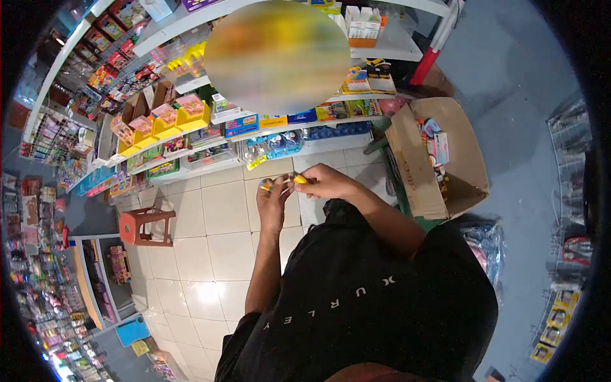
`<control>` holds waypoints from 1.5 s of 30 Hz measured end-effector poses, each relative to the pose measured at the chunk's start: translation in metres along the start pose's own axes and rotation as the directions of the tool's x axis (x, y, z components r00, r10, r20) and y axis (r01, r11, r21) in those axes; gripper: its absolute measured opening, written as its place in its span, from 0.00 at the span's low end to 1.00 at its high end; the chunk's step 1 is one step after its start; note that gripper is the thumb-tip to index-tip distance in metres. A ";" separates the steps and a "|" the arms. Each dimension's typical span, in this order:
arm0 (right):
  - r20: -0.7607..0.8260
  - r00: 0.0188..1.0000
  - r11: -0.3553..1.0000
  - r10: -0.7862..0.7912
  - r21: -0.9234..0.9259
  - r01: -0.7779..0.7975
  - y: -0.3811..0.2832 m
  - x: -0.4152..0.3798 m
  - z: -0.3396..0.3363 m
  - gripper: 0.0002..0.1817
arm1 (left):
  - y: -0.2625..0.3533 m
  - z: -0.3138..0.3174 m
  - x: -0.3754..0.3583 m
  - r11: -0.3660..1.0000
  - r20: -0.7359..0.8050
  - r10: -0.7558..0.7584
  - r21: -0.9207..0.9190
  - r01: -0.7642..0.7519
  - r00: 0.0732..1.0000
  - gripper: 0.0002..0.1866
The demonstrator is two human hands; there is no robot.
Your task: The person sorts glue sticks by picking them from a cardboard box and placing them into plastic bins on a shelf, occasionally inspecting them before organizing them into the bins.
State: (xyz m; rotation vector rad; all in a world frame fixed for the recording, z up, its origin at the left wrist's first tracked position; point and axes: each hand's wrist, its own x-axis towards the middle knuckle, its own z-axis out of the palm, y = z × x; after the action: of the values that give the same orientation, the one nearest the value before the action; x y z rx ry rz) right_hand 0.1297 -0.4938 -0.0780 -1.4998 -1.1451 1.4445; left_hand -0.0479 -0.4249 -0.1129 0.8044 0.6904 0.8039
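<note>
In front of my body, my two hands are close together over the tiled floor [219,219]. My right hand [324,182] pinches a small yellow object [300,179] between thumb and fingers. Fingers of my left hand [272,198] are closed around another small piece, yellow with a bit of blue [265,185]. Something thin and pale seems to lie between the hands. The pieces are too small to tell their kind, and the fingers partly cover them.
Shelves with a yellow bin [167,132] and packaged goods stand ahead. An open cardboard box [468,127] with several small items is on the right. A red-brown plastic stool [132,227] stands at left. Hanging goods [38,267] line the left side. A blurred oval hides part of the shelves.
</note>
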 end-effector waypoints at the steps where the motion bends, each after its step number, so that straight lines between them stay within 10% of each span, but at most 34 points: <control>1: 0.031 0.999 0.997 0.029 -0.070 -0.026 -0.003 -0.004 -0.002 0.15 | 0.006 0.010 -0.002 1.000 0.037 0.005 -0.022 -0.004 0.999 0.12; 4: 0.001 1.000 0.985 0.012 -0.171 -0.011 0.000 -0.015 -0.009 0.20 | -0.010 0.006 0.012 0.989 0.285 -0.007 0.142 -0.035 0.959 0.14; 10: -0.208 0.955 0.959 -0.210 -0.234 0.160 0.007 -0.035 -0.046 0.16 | -0.022 0.026 0.032 0.996 0.266 -0.089 0.047 0.079 0.960 0.15; 18: -0.443 0.889 0.922 0.120 0.381 0.065 0.053 -0.031 -0.094 0.15 | -0.045 0.069 0.080 0.980 0.318 -0.192 0.113 0.164 0.928 0.12; 23: -0.581 0.766 0.808 0.275 0.571 0.143 0.112 -0.014 -0.157 0.15 | -0.055 0.096 0.107 0.856 0.191 -0.359 0.458 0.240 0.914 0.08; 29: -0.653 0.634 0.755 0.415 0.635 0.160 0.255 0.026 -0.279 0.13 | -0.080 0.100 0.134 0.801 0.126 -0.409 0.525 0.289 0.904 0.10; 33: -0.706 0.467 0.790 0.532 0.612 0.025 0.231 0.054 -0.368 0.10 | -0.093 0.116 0.148 0.766 -0.024 -0.424 0.523 0.373 0.905 0.11; 35: -0.848 0.488 0.828 0.208 0.418 0.374 0.311 0.098 -0.422 0.14 | -0.102 0.125 0.155 0.757 -0.092 -0.428 0.507 0.412 0.899 0.11; 38: -0.892 0.450 0.909 -0.035 -0.215 -0.356 0.320 0.137 -0.489 0.23 | -0.084 0.167 0.157 0.716 -0.149 -0.470 0.512 0.474 0.870 0.11; 41: -0.836 0.452 0.908 0.311 0.121 -0.401 0.266 0.144 -0.512 0.31 | -0.110 0.143 0.168 0.731 -0.080 -0.436 0.549 0.405 0.896 0.12; 44: -0.841 0.432 0.812 0.326 0.014 -0.584 0.252 0.162 -0.531 0.36 | -0.103 0.145 0.178 0.757 -0.113 -0.414 0.510 0.410 0.903 0.12; 45: -0.858 0.461 0.923 0.225 0.036 -0.384 0.280 0.178 -0.538 0.37 | -0.098 0.145 0.182 0.755 -0.143 -0.404 0.506 0.418 0.903 0.12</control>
State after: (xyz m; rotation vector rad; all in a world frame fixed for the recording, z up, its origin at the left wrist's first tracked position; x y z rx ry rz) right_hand 0.6865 -0.3801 -0.3537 -2.2482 -0.3548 0.5724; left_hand 0.1935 -0.3688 -0.1603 1.0848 1.0938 0.2082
